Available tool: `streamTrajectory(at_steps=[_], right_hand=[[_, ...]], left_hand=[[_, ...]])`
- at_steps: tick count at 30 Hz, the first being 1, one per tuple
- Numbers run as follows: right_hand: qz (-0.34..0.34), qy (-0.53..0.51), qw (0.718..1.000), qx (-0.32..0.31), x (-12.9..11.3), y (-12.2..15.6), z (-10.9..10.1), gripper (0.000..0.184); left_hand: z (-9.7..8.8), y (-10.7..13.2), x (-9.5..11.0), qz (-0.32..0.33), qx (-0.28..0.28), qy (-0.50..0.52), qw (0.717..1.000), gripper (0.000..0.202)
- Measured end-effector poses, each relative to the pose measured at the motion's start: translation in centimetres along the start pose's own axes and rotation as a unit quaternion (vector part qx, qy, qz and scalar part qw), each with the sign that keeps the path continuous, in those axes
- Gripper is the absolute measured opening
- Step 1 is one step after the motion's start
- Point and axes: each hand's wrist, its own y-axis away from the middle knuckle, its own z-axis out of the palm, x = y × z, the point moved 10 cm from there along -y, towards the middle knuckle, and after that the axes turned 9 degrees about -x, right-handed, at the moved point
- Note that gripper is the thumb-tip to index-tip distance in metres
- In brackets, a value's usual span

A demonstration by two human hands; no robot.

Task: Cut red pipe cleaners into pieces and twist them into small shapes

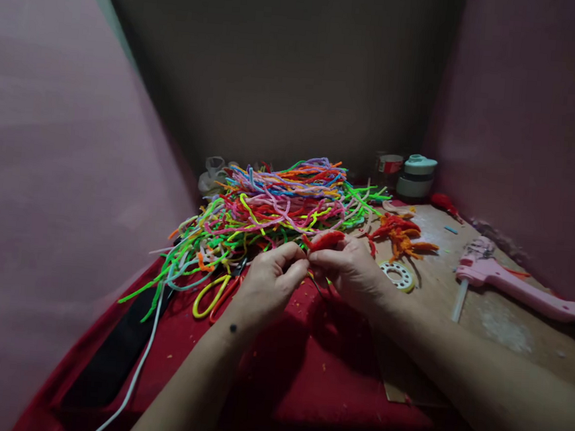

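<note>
Both hands meet over the front edge of a heap of coloured pipe cleaners point(288, 202). My right hand point(355, 271) pinches a short, fuzzy red pipe cleaner point(326, 241), which sticks up above the fingers and looks bent or doubled. Thumb and fingers of my left hand point(279, 274) are pressed together at its lower end, against the right fingertips. The exact grip point there is hidden. Below and left of the hands lie scissors with yellow and red handles point(211, 297), their blades partly covered.
On the board point(434, 253) at right are orange-red pipe cleaner pieces point(400, 236), a tape roll point(396, 276) and a pink glue gun point(521, 280). A lidded container point(416, 177) stands behind. At left, a black flat object point(112, 348) and a white cable point(144, 357) lie on red cloth point(275, 374).
</note>
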Motion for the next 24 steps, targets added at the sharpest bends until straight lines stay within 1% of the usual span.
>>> streamTrajectory(at_steps=[3, 5, 8, 11, 13, 14, 15, 17, 19, 20, 22, 24], right_hand=[[0.009, 0.006, 1.000, 0.019, 0.1, 0.1, -0.4, 0.009], [0.003, 0.018, 1.000, 0.021, 0.0, 0.1, -0.5, 0.009], [-0.010, 0.028, 0.999, 0.022, -0.3, 0.0, -0.6, 0.010], [-0.005, 0.028, 0.999, 0.027, -0.4, 0.0, -0.6, 0.012], [-0.005, 0.024, 0.999, 0.025, -0.5, 0.0, -0.5, 0.012], [-0.005, 0.021, 1.000, 0.022, -0.6, 0.0, -0.5, 0.012], [-0.005, 0.020, 1.000, 0.022, -0.7, 0.0, -0.4, 0.012], [0.001, 0.020, 1.000, 0.018, -0.7, 0.1, -0.3, 0.010], [0.017, 0.023, 1.000, 0.007, -0.4, 0.1, 0.0, 0.008], [0.023, 0.026, 0.999, 0.001, -0.2, 0.1, 0.1, 0.006], [0.036, 0.037, 0.999, -0.015, 0.1, 0.1, 0.4, 0.004], [0.046, 0.042, 0.998, -0.025, 0.3, 0.1, 0.6, 0.003]], left_hand=[[0.3, -0.5, -1.0, -0.041, -0.012, 0.091, 0.995, 0.015], [0.6, -0.9, -1.6, -0.061, -0.021, 0.139, 0.988, 0.014], [0.9, -1.7, -2.1, -0.062, -0.044, 0.189, 0.979, 0.012], [1.3, -2.2, -2.5, -0.053, -0.075, 0.220, 0.971, 0.012], [1.6, -2.4, -2.8, -0.058, -0.102, 0.235, 0.965, 0.012], [1.7, -2.4, -3.0, -0.060, -0.106, 0.243, 0.962, 0.012], [1.5, -2.4, -3.3, -0.061, -0.096, 0.255, 0.960, 0.010], [0.8, -2.3, -3.7, -0.058, -0.059, 0.286, 0.955, 0.009], [0.3, -2.1, -3.7, -0.044, -0.026, 0.309, 0.950, 0.015], [0.4, -2.0, -3.5, -0.033, -0.027, 0.311, 0.949, 0.019], [0.8, -1.9, -2.7, -0.001, -0.051, 0.301, 0.952, 0.028], [1.1, -1.7, -2.0, 0.025, -0.064, 0.291, 0.954, 0.032]])
